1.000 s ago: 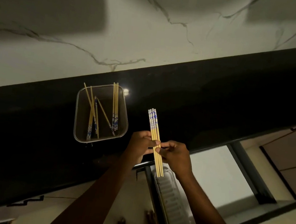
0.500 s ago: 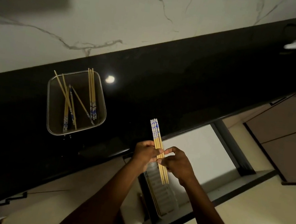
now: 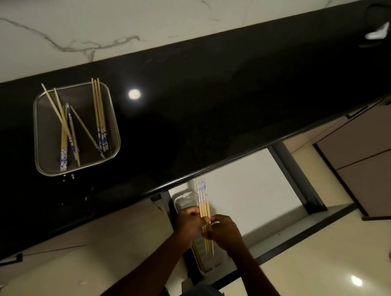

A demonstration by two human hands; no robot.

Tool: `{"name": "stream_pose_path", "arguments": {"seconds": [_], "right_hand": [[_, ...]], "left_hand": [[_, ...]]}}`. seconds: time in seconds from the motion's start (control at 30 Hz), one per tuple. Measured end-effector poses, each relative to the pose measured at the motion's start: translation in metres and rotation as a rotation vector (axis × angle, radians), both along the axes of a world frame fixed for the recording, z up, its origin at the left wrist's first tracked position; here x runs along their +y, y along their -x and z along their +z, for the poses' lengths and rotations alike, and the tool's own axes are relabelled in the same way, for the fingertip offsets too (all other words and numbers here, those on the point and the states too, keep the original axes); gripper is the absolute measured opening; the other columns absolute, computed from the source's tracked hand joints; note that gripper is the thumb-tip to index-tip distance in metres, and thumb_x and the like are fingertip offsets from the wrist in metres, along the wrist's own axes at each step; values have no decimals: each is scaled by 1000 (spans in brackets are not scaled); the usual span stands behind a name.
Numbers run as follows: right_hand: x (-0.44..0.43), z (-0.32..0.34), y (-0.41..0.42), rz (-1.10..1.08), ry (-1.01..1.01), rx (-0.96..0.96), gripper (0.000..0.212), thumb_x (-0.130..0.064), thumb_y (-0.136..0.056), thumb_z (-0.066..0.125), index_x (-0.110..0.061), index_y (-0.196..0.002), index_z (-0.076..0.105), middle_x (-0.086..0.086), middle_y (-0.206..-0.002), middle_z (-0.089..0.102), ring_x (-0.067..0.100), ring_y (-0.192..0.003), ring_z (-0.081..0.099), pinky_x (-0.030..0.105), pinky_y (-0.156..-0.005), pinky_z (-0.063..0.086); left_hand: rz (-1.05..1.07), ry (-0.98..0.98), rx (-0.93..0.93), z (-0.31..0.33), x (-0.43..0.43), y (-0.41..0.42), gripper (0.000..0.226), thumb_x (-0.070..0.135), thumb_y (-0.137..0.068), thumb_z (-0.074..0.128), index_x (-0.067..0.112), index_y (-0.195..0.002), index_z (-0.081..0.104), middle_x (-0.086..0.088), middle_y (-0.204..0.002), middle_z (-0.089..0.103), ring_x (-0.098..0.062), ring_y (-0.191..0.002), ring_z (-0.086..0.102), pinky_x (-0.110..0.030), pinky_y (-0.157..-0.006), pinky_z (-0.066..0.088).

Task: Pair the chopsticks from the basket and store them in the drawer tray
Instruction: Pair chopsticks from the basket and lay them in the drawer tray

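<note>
From the head view, low in the frame and a little right of centre, the left hand and the right hand meet around a small bundle of pale bamboo chopsticks with blue-and-white patterned tops. Both hands are closed on it, fingers pinching the plain wooden middle from either side. The bundle hangs over the white ribbed plastic drawer tray, which sits in the open drawer just below the edge of the glossy black stone counter.

The bundle's long axis runs nearly up and down the frame, leaning slightly so the patterned tops point toward the counter edge and the narrow tips point down toward the person's body. That roughly matches the tray's length, so little turning seems needed.

To do the placing well, I would keep the tips level with one another, lower the sticks along the tray's length and let go only once they touch (a loose drop could scatter the pairing).

At mid-left, a clear square plastic basket on the counter holds the remaining loose chopsticks, some crossed, some side by side, so more pairing is left.
</note>
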State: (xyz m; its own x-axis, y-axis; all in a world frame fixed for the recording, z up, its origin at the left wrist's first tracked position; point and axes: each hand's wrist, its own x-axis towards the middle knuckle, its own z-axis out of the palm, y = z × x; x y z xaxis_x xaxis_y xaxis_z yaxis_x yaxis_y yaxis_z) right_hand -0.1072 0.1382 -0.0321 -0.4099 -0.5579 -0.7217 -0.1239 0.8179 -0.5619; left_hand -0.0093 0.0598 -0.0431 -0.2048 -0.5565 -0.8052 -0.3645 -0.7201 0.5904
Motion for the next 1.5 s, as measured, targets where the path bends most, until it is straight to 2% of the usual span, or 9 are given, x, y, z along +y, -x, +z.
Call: {"name": "stream_pose_path", "arguments": {"seconds": [0.1, 0.27, 0.47, 0.6, 0.67, 0.83, 0.93, 1.17, 1.5], "right_hand": [[10, -14, -7, 70, -54, 55, 26, -16, -75, 81, -14, -100, 73, 1, -90, 75, 10, -72, 72, 17, -64, 57], [14, -27, -24, 89, -92, 122, 20, -22, -88, 67, -8, -99, 75, 10, -94, 77, 26, -81, 75, 39, -76, 63], [8, -41, -32, 163, -134, 238, 23, -22, -97, 54, -6, -100, 70, 12, -102, 72, 29, -94, 71, 27, -65, 43], [0, -48, -36, 213, -149, 253, 25, -22, -94, 58, -2, -106, 67, 16, -109, 70, 32, -97, 70, 35, -72, 51], [1, -51, -39, 237, -151, 260, 29, -25, -95, 60, -3, -113, 65, 15, -114, 68, 32, -100, 69, 35, -74, 51], [10, -57, -46, 278, -110, 284, 29, -31, -96, 62, -8, -113, 66, 11, -114, 69, 26, -97, 69, 34, -75, 53], [8, -56, -48, 274, -89, 280, 25, -29, -96, 62, -8, -109, 68, 9, -111, 70, 24, -93, 70, 28, -66, 46], [7, -53, -51, 314, -22, 330, 25, -31, -98, 55, -11, -108, 66, 9, -112, 67, 23, -94, 69, 36, -74, 56], [10, -56, -51, 360, -17, 364, 32, -37, -100, 52, -11, -118, 60, 10, -123, 61, 28, -110, 64, 35, -81, 48]], "left_hand": [[-41, -3, 47, -10, 13, -9, 23, -13, -81, 72, 10, -83, 75, -24, -95, 76, -35, -82, 73, -43, -75, 60], [-80, -3, -52, -24, 28, -15, 24, -13, -88, 59, 4, -91, 75, -21, -84, 69, -22, -64, 59, -25, -52, 46], [-33, -77, -153, -33, 24, -12, 21, 2, -97, 53, -1, -110, 70, -17, -88, 64, -21, -65, 55, -27, -56, 43], [-12, -149, -125, -34, 21, -3, 28, 9, -104, 47, -3, -123, 63, -25, -116, 66, -32, -102, 65, -46, -96, 53], [-60, -135, -136, -35, 21, -3, 32, 9, -105, 44, -5, -129, 59, -25, -124, 64, -36, -115, 64, -47, -103, 50], [-111, -106, -143, -33, 22, -11, 27, 4, -98, 55, -2, -123, 64, -28, -120, 67, -39, -113, 65, -49, -102, 53], [-85, -114, -193, -32, 19, -16, 24, 4, -93, 58, -6, -112, 68, -32, -113, 68, -37, -102, 69, -44, -88, 56], [-119, -58, -208, -31, 12, -26, 24, 5, -85, 65, -8, -105, 71, -28, -104, 72, -39, -98, 71, -54, -91, 58], [-120, 9, -282, -28, 5, -36, 15, 6, -81, 70, -1, -92, 77, -22, -91, 77, -35, -86, 76, -48, -81, 63]]}}
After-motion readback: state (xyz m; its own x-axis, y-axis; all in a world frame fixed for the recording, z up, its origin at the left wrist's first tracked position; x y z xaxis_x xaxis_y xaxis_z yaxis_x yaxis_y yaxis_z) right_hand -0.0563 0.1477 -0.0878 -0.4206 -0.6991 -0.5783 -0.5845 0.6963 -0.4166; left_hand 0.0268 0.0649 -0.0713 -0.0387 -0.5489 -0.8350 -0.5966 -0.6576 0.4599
